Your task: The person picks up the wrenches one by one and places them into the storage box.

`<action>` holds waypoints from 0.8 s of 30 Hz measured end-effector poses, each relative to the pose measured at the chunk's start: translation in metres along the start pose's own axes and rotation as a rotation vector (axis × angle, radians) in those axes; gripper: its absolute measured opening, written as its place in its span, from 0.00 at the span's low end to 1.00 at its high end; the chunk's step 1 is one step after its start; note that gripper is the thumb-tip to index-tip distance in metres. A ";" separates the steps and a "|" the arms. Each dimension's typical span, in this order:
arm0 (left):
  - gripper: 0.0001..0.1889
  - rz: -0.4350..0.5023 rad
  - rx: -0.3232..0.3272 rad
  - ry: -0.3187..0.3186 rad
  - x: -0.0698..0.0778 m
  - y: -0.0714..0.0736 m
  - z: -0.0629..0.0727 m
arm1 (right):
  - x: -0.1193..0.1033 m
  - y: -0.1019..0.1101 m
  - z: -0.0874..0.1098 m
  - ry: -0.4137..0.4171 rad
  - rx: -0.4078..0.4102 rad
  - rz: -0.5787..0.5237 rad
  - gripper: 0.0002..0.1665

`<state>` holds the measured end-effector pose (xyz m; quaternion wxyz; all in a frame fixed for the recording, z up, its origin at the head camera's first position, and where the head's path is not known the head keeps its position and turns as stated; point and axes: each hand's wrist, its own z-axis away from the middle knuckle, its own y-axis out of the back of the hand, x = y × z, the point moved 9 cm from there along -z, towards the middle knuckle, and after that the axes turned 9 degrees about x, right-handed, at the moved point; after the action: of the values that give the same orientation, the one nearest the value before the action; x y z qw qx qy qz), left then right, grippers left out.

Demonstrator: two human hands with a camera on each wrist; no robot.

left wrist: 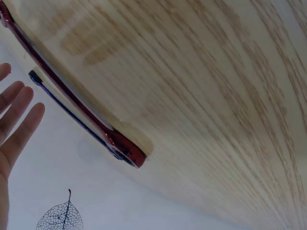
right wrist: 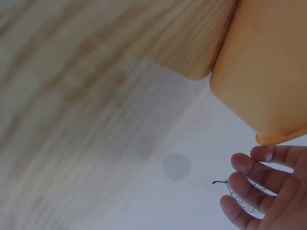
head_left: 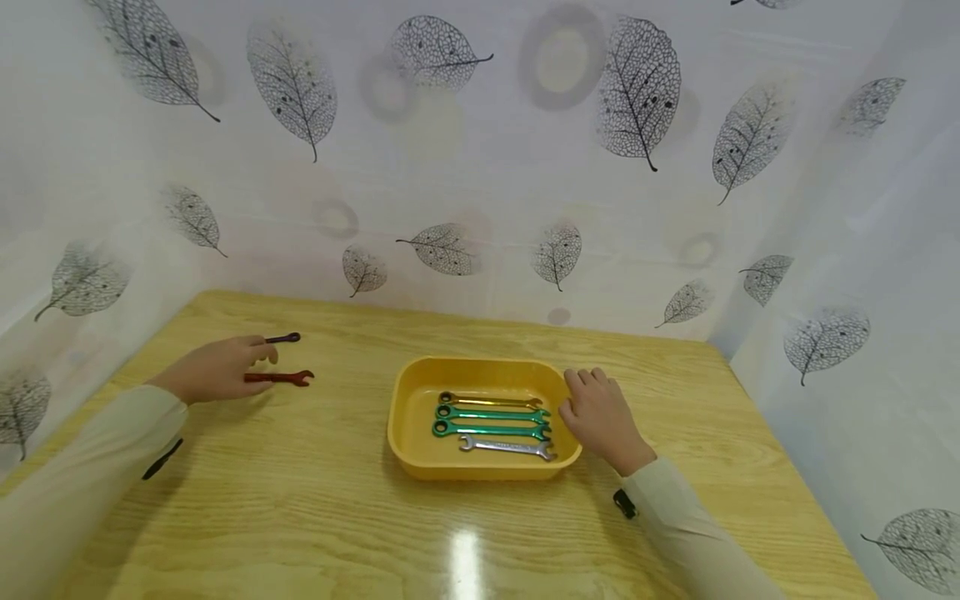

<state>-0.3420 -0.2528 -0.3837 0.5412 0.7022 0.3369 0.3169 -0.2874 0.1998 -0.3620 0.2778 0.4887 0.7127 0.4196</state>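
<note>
My left hand (head_left: pixel 225 367) hovers at the table's left over two wrenches, its fingers mostly extended. Under it lies a red wrench (head_left: pixel 288 378), and a thinner purple wrench (head_left: pixel 282 338) lies farther back. A gap shows between the left fingers (left wrist: pixel 26 120) and both wrenches in the left wrist view. At the right rim of a yellow tray (head_left: pixel 483 473), my right hand (head_left: pixel 603 421) has loosely bent fingers (right wrist: pixel 249 189), one fingertip close to or touching the rim; its thumb is hidden in the right wrist view. Inside the tray lie a gold wrench (head_left: pixel 491 402), two green wrenches (head_left: pixel 495 431) and a silver wrench (head_left: pixel 506 447).
The wooden table (head_left: pixel 315 517) has a back edge against a white leaf-patterned curtain (head_left: pixel 465 183), which also hangs along both sides. Dark straps (head_left: pixel 624 504) show below the sleeves at both wrists. A bright reflection lies on the table in front of the tray.
</note>
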 end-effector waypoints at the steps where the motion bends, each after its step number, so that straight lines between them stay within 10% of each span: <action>1: 0.13 0.007 -0.007 0.003 -0.001 -0.002 0.000 | 0.000 0.000 0.000 -0.001 0.000 -0.001 0.04; 24: 0.06 0.059 -0.111 0.008 -0.013 -0.020 -0.002 | 0.000 0.002 -0.001 0.000 0.001 -0.013 0.04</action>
<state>-0.3534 -0.2583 -0.4039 0.5684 0.6795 0.3002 0.3535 -0.2871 0.1998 -0.3597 0.2803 0.4843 0.7161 0.4173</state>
